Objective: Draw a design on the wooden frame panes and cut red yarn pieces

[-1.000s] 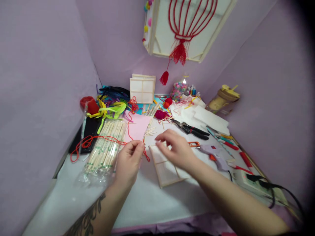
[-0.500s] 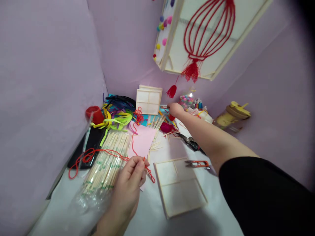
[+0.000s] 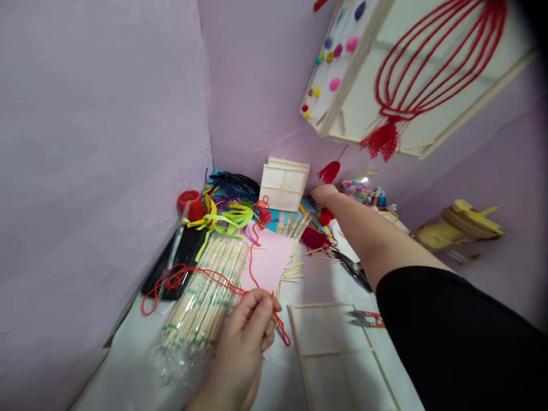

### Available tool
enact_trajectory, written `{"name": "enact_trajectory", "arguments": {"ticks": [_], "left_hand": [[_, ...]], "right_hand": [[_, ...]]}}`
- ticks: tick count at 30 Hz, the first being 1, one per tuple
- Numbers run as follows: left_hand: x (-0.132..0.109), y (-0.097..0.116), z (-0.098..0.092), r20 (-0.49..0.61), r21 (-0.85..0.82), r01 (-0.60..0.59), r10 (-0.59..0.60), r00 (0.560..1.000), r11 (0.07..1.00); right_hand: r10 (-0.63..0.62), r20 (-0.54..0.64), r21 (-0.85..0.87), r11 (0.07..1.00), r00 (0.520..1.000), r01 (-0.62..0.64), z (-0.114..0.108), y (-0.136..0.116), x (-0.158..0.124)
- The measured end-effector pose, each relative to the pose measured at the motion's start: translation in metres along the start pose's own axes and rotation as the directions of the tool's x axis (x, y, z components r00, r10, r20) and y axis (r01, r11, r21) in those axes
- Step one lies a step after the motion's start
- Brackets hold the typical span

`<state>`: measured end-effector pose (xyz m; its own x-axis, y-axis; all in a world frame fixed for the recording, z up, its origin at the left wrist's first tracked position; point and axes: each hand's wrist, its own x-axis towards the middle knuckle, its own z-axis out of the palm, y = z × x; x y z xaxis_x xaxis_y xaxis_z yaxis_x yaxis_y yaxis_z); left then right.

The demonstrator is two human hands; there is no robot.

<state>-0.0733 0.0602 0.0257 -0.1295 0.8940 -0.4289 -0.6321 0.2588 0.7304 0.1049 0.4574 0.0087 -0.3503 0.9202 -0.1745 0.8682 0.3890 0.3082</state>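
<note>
My left hand is closed in a pinch on a red cord. One small loop of the cord hangs out past the fingertips, while a longer stretch trails left across a clear bag of wooden sticks. Another length runs up over a pink sheet to a red tangle. At the back of the table, my right hand reaches beside two small wooden frames with white panels. Its fingers are too small and hidden to show what they touch.
Orange-handled snips lie on a larger wooden frame, near black pliers. A decorated lantern hangs at upper right. Left stand a phone, a red tape roll and ribbons. A yellow-lidded cup is at right.
The view has turned, so the table things and lantern appear farther right, most of them lower. My left hand keeps its pinch on the red cord; my right hand stays at the back.
</note>
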Motion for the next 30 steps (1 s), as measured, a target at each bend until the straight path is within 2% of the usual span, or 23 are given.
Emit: {"name": "enact_trajectory", "arguments": {"ticks": [4, 7, 10, 13, 14, 15, 16, 17, 18, 19, 20, 21, 23, 25, 27, 28, 30], "left_hand": [[0.0, -0.001, -0.003, 0.014, -0.014, -0.005, 0.006, 1.0, 1.0], [0.001, 0.001, -0.003, 0.019, -0.015, -0.031, 0.031, 0.999, 0.999], [0.002, 0.0, -0.002, 0.047, 0.0, -0.047, 0.047, 0.998, 0.999], [0.0, -0.004, -0.001, 0.094, 0.024, -0.054, 0.052, 0.994, 0.998], [-0.001, -0.006, 0.0, 0.109, 0.038, -0.061, 0.057, 0.992, 0.997], [-0.002, -0.008, 0.001, 0.12, 0.057, -0.07, 0.063, 0.991, 0.996], [-0.003, -0.01, 0.002, 0.132, 0.08, -0.082, 0.071, 0.989, 0.993], [-0.004, -0.011, 0.003, 0.145, 0.108, -0.095, 0.079, 0.986, 0.99], [-0.004, -0.013, 0.004, 0.159, 0.138, -0.112, 0.09, 0.983, 0.984], [-0.005, -0.014, 0.005, 0.176, 0.172, -0.13, 0.099, 0.979, 0.977], [-0.005, -0.015, 0.006, 0.194, 0.208, -0.149, 0.109, 0.975, 0.967], [-0.006, -0.015, 0.007, 0.211, 0.246, -0.174, 0.123, 0.97, 0.953], [-0.007, -0.016, 0.008, 0.248, 0.339, -0.245, 0.165, 0.955, 0.908], [-0.01, -0.016, 0.008, 0.3, 0.456, -0.345, 0.223, 0.928, 0.821], [-0.012, -0.016, 0.008, 0.368, 0.561, -0.455, 0.284, 0.885, 0.692], [-0.013, -0.016, 0.007, 0.402, 0.598, -0.504, 0.311, 0.861, 0.623], [-0.015, -0.017, 0.006, 0.462, 0.639, -0.581, 0.352, 0.814, 0.505]], "right_hand": [[0.03, -0.08, 0.02, 0.999, 0.996, -0.028, -0.016, -0.003, -0.02], [0.037, -0.165, 0.075, 0.997, 0.986, -0.025, -0.025, -0.003, -0.053], [0.026, -0.216, 0.164, 0.986, 0.976, 0.01, -0.022, -0.004, -0.115], [0.07, -0.241, 0.361, 0.932, 0.968, 0.023, -0.008, -0.011, -0.201], [0.121, -0.258, 0.598, 0.799, 0.959, 0.059, -0.003, -0.015, -0.231], [0.14, -0.207, 0.805, 0.587, 0.968, 0.087, 0.001, -0.021, -0.261], [0.126, -0.114, 0.938, 0.342, 0.985, 0.064, 0.005, -0.028, -0.289], [0.097, -0.027, 0.995, 0.101, 0.995, 0.017, 0.007, -0.035, -0.313], [0.04, 0.053, 0.994, -0.102, 0.998, -0.049, 0.009, -0.044, -0.333], [-0.01, 0.095, 0.962, -0.254, 0.995, -0.094, 0.01, -0.052, -0.35], [-0.037, 0.105, 0.927, -0.359, 0.994, -0.111, 0.011, -0.061, -0.362], [-0.036, 0.095, 0.901, -0.422, 0.995, -0.101, 0.013, -0.07, -0.371], [0.039, 0.022, 0.895, -0.446, 0.999, -0.002, 0.016, -0.087, -0.38], [0.129, -0.083, 0.912, -0.389, 0.988, 0.128, 0.019, -0.104, -0.381], [0.168, -0.175, 0.921, -0.319, 0.97, 0.222, 0.02, -0.119, -0.38], [0.179, -0.214, 0.928, -0.27, 0.96, 0.257, 0.02, -0.125, -0.38], [0.2, -0.302, 0.94, -0.102, 0.932, 0.326, 0.018, -0.134, -0.381]]}}
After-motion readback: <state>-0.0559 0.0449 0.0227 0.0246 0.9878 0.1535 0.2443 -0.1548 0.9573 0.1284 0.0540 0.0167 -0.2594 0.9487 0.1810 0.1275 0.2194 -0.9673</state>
